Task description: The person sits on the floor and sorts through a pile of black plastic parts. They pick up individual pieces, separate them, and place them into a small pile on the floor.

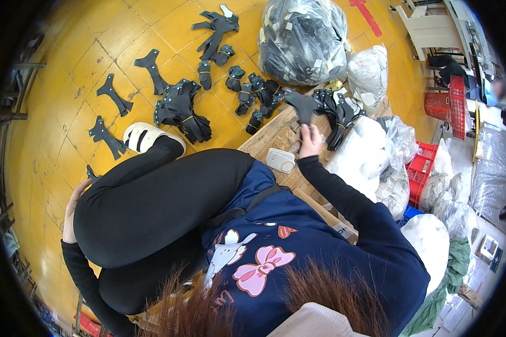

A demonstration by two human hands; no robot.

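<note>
Fingers (306, 133) of the right hand (309, 143) pinched around a flat black cut piece (299, 105), left hand (72, 208) open beside the knee.

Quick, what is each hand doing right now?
Left hand: holds nothing; rests beside the raised knee, near a black piece on the floor.
Right hand: closed on a black flat piece, lifting it.

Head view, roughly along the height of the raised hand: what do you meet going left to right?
Flat black cutout piece → white sandal → bundle of black pieces → white rounded box → right hand holding a black piece → white bags → red crate.
</note>
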